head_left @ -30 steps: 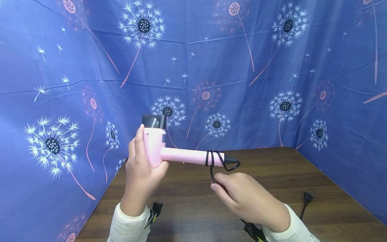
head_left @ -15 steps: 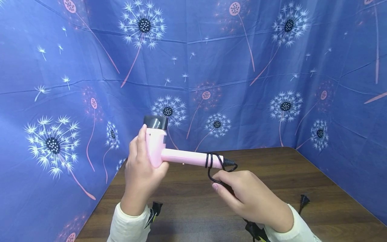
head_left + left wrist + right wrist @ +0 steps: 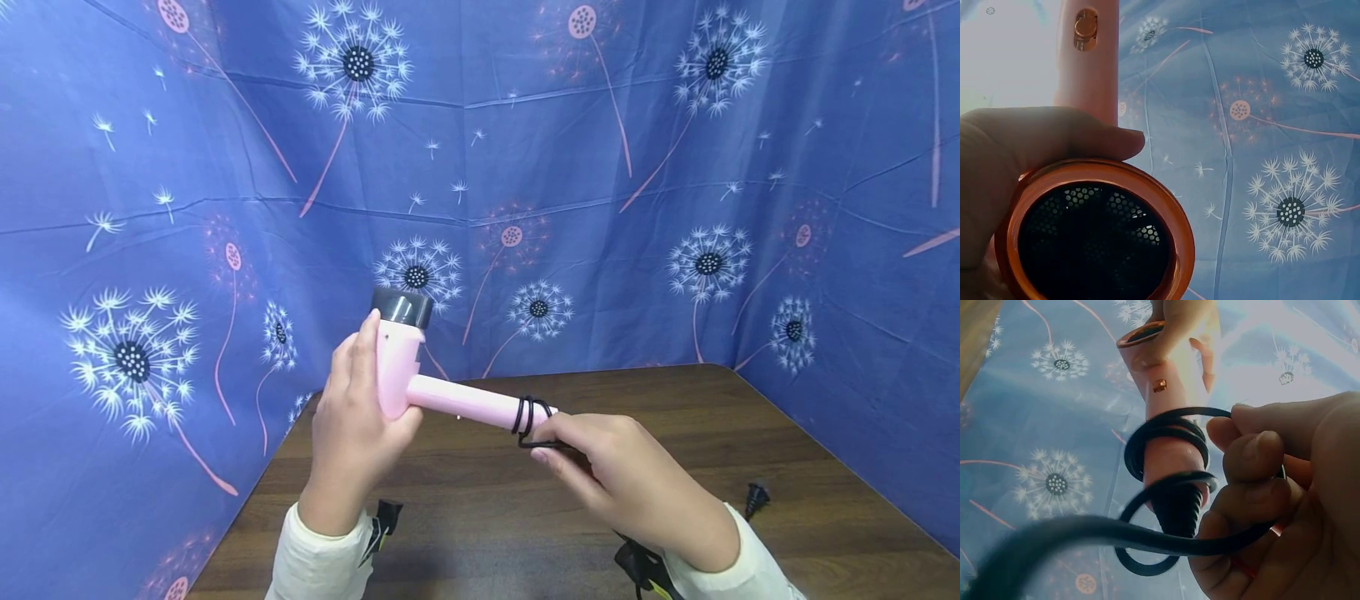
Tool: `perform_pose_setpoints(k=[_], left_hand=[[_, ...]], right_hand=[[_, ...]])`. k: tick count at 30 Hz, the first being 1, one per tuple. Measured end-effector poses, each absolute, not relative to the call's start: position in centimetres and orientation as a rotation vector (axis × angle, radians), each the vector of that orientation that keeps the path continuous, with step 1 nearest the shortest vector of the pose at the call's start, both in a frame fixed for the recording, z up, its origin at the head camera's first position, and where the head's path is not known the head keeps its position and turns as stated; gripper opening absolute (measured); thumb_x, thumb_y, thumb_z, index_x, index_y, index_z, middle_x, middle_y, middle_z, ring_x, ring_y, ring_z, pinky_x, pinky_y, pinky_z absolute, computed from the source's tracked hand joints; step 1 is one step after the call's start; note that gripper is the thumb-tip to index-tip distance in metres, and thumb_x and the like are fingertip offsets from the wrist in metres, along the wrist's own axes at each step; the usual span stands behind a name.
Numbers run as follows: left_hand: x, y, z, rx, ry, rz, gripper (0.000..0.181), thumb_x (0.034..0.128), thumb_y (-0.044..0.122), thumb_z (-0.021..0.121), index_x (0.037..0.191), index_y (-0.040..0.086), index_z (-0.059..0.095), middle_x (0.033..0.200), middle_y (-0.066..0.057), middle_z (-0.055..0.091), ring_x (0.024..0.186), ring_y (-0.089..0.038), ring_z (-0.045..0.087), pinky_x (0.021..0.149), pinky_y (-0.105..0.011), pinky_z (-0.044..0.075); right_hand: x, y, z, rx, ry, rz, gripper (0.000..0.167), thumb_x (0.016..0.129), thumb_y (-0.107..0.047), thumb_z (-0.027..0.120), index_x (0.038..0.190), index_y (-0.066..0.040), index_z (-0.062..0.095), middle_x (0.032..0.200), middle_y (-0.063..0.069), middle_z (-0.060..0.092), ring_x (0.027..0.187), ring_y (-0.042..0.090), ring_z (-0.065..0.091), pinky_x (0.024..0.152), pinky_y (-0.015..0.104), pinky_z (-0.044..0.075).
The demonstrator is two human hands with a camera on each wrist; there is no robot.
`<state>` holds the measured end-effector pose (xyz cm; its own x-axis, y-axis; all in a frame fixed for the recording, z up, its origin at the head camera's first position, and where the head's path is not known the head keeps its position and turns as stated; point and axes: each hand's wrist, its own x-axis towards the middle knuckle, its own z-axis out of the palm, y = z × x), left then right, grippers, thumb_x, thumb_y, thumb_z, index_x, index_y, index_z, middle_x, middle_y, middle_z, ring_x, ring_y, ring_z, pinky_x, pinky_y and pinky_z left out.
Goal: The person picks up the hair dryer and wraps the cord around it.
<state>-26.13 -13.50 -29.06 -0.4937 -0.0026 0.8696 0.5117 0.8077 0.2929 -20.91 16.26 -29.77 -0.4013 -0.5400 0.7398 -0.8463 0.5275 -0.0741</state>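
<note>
A pink hair dryer (image 3: 396,367) with a dark nozzle (image 3: 403,307) is held up over the table. My left hand (image 3: 358,425) grips its body, and the thumb lies by the base of the handle. The left wrist view has the copper-rimmed air intake (image 3: 1182,244) and a sliding switch (image 3: 1085,26). Black cord (image 3: 1097,530) is wound in several turns round the handle's end. My right hand (image 3: 618,483) pinches the cord between thumb and fingers, close to the handle end, which it partly hides in the head view.
A dark wooden table (image 3: 465,517) lies below both hands. The cord's plug (image 3: 756,498) is at the right, near the sleeve. Blue dandelion-print cloth (image 3: 465,167) encloses the back and sides. Black straps (image 3: 637,562) sit on the wrists.
The hair dryer has tilted, its nozzle moving right and its handle end dropping. My right hand has come up in front of the handle end with the cord. The plug has shifted slightly.
</note>
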Motion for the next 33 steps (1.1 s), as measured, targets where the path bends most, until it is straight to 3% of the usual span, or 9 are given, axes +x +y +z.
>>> perform_pose_setpoints(k=[10,22,33], left_hand=[[-26.0,-13.3,-29.0,-0.424,-2.017,-0.617,0.119,0.0564,0.016,0.086,0.163,0.025,0.033,0.141,-0.014,0.055,0.102,-0.038,0.063,0.067,-0.054,0.053],[-26.0,-13.3,-29.0,-0.484,-2.023,-0.615,0.121,0.0560,0.015,0.086,0.163,0.025,0.032,0.142,-0.013,0.055,0.103,-0.034,0.062,0.068,-0.051,0.053],[-25.8,-13.4,-28.8,-0.534,-2.027,-0.615,0.119,0.0569,0.015,0.086,0.163,0.025,0.033,0.144,-0.013,0.054,0.104,-0.034,0.062,0.070,-0.049,0.053]], right_hand=[[-21.4,16.7,-29.6,1.119,-2.080,0.623,0.017,0.092,-0.013,0.077,0.105,-0.022,0.072,0.094,-0.017,0.066,0.076,-0.002,0.054,0.070,0.011,0.045],[-21.9,16.9,-29.3,1.129,-2.039,0.638,0.018,0.089,-0.014,0.079,0.102,-0.024,0.071,0.084,-0.018,0.055,0.074,-0.003,0.049,0.067,0.009,0.040],[-21.8,17.4,-29.1,1.123,-2.071,0.719,0.022,0.087,-0.009,0.080,0.102,-0.022,0.070,0.089,-0.017,0.060,0.076,-0.002,0.054,0.066,0.010,0.044]])
